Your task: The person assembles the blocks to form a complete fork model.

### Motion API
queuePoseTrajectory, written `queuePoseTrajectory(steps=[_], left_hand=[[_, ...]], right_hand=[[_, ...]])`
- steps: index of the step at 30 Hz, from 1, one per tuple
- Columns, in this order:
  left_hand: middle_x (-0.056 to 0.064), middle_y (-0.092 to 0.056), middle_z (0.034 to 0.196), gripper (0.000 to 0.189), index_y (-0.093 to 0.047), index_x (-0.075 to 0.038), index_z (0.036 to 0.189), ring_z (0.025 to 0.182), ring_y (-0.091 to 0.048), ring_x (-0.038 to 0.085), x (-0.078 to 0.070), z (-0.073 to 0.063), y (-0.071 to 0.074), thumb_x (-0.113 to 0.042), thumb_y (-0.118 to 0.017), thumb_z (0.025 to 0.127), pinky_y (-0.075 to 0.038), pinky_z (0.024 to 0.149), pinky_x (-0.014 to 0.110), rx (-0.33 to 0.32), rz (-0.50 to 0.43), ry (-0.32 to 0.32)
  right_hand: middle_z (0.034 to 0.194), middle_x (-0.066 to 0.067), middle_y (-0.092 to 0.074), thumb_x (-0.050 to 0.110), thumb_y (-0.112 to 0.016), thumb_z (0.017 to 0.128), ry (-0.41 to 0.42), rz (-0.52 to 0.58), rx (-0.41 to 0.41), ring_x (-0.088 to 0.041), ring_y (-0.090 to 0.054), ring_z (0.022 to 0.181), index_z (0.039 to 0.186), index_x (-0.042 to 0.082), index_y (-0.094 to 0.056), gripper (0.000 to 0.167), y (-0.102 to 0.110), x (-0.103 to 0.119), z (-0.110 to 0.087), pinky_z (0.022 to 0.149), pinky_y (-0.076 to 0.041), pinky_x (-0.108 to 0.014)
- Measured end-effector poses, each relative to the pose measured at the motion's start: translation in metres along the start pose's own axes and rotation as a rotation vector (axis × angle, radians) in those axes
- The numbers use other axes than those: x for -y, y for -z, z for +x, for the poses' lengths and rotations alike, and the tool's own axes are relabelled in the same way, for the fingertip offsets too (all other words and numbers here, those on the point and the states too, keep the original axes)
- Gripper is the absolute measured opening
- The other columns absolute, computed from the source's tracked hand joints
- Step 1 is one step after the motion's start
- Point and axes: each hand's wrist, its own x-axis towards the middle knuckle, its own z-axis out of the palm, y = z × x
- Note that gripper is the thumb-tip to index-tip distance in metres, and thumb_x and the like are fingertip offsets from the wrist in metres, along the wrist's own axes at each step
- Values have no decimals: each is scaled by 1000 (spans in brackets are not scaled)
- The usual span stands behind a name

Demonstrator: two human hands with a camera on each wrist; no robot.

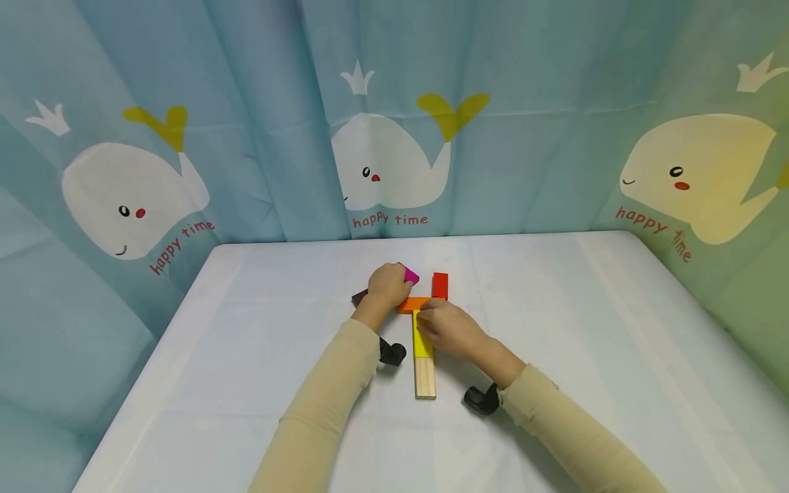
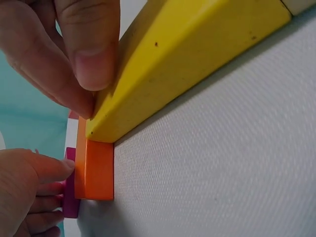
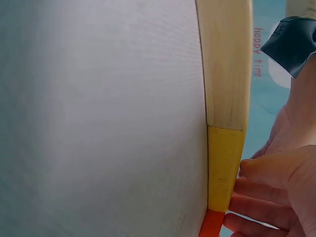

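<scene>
My left hand (image 1: pixel 390 284) holds a magenta block (image 1: pixel 411 274) near the far left end of the orange block (image 1: pixel 414 305). In the left wrist view, the thumb lies along the magenta block (image 2: pixel 72 185), with the other fingers bent behind it. My right hand (image 1: pixel 453 327) rests its fingertips on the yellow block (image 1: pixel 422 346), close to where it meets the orange one. The right wrist view shows the right thumb at the yellow block (image 3: pixel 223 168). A natural wood block (image 1: pixel 425 380) continues the line from the yellow block towards me.
A red block (image 1: pixel 440 285) lies beyond the right end of the orange block. A dark block (image 1: pixel 359 298) shows partly behind the left wrist. Black wrist cameras (image 1: pixel 392 353) hang close over the white table (image 1: pixel 203 383). A whale-print curtain (image 1: pixel 259 137) surrounds it.
</scene>
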Motion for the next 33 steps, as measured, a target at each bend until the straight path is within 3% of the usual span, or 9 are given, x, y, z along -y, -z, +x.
queuePoseTrajectory(steps=[7,11,17,25,33], left_hand=[[5,-62,79,20,-63,-5,87,69,-53,18,3,-1,-1,-25,-59,90,-48,67,27,-24,-41,-42],[4,-62,82,18,-65,-6,92,72,-52,18,7,0,0,-23,-61,89,-47,69,27,-23,-80,-57],[6,-63,94,25,-65,-6,106,81,-52,19,11,1,1,-24,-62,88,-47,77,28,12,-126,-82],[5,-63,102,26,-65,-9,111,87,-52,19,12,4,3,-22,-61,89,-45,84,29,44,-110,-123],[6,-62,106,30,-63,-9,116,89,-52,19,13,5,6,-20,-60,89,-45,85,30,79,-135,-134]], right_hand=[[87,-4,-60,4,-64,82,-2,5,9,-18,-57,81,84,4,-69,5,1,1,-1,74,-51,-30],[87,-5,-61,3,-64,82,9,6,8,-19,-57,81,84,3,-69,4,2,2,-1,74,-51,-30],[84,-4,-59,3,-65,82,33,2,-5,-17,-56,77,80,5,-67,4,4,2,-1,70,-50,-28],[76,-1,-54,2,-64,81,68,-7,-18,-15,-52,72,71,9,-61,13,3,-1,-1,66,-49,-26],[80,-3,-57,2,-64,82,64,-2,-11,-17,-55,77,77,5,-66,6,3,0,-2,70,-50,-28]])
